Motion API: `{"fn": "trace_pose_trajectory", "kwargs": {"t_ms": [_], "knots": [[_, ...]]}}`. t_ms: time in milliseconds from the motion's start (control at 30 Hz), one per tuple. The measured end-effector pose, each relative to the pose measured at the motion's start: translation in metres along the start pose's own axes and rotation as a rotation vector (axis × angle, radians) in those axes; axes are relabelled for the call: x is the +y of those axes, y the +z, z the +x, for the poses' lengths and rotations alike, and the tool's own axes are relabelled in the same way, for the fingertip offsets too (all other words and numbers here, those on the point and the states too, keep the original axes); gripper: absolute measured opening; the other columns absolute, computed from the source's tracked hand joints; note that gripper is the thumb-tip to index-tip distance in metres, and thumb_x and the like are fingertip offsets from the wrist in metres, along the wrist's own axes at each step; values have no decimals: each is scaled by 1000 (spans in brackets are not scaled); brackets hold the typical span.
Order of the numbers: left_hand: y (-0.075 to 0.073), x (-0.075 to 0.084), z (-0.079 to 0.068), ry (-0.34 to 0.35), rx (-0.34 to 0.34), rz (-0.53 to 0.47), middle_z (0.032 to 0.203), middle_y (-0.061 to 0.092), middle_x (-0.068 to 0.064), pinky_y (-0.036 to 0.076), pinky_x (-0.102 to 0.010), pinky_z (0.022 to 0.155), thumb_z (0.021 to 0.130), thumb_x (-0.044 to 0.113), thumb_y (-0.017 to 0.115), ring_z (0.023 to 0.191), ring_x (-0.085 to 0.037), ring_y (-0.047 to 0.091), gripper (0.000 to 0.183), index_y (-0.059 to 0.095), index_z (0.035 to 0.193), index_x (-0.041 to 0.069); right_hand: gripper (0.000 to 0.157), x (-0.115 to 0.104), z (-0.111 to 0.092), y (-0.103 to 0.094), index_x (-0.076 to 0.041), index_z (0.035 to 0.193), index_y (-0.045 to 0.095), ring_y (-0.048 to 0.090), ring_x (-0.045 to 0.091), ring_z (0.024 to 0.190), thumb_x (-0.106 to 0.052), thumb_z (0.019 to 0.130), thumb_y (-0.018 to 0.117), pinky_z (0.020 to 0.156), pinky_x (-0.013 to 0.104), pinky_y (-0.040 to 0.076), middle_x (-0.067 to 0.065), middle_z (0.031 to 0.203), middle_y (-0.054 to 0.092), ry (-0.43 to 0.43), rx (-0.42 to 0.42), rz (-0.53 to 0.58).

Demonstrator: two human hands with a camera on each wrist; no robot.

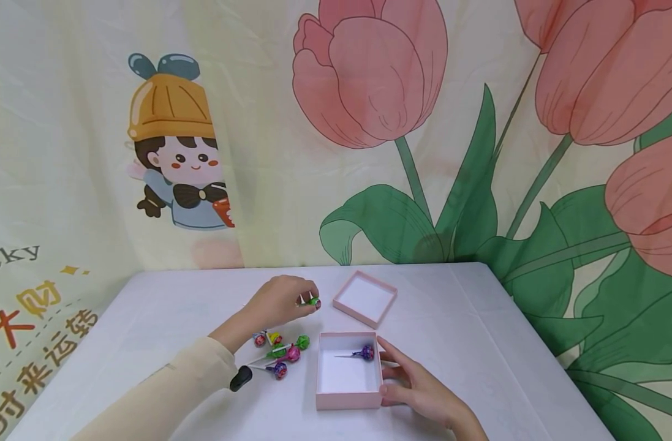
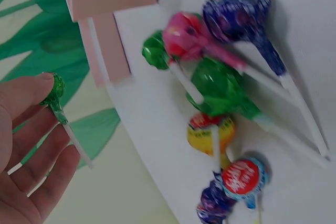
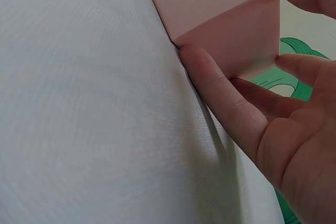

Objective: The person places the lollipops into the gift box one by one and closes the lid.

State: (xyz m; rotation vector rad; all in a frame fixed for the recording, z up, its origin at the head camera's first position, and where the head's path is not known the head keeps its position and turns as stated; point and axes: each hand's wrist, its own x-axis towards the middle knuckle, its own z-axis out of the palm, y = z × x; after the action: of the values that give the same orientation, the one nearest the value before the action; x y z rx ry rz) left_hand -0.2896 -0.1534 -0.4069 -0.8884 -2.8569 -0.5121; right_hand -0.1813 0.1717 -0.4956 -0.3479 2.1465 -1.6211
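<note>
The left hand (image 1: 277,303) is pinching a green-wrapped lollipop (image 1: 315,302) by its head. Nearer the person than this grip, other wrapped lollipops (image 1: 279,351) are lying. To its right, the right hand (image 1: 418,386) is touching, fingers extended, a pink open box (image 1: 348,402).

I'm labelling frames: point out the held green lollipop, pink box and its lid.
Held green lollipop (image 2: 57,93), left wrist view: wrapped head.
Pink box (image 1: 349,401), head view: front wall.
Box lid (image 1: 365,299), head view: white inside.
</note>
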Motion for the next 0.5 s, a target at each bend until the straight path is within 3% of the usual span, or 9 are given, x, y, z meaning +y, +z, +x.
{"fn": "trace_pose_trajectory", "kwargs": {"t_ms": [233,500], "knots": [[1,22,0,110,24,3,90,74,10,55,-27,72,92,23,85,82,-10,68,14,77,104,21,89,2,1,0,-28,171,23,55,35,135,-30,99,76,96,44,60,24,166,35,-3,-2,-3],[4,47,-1,133,7,-16,89,73,13,54,-24,71,93,25,84,77,-5,63,13,79,105,23,89,1,0,0,-28,170,23,54,36,136,-30,99,76,96,44,60,23,166,35,-7,1,-10]]}}
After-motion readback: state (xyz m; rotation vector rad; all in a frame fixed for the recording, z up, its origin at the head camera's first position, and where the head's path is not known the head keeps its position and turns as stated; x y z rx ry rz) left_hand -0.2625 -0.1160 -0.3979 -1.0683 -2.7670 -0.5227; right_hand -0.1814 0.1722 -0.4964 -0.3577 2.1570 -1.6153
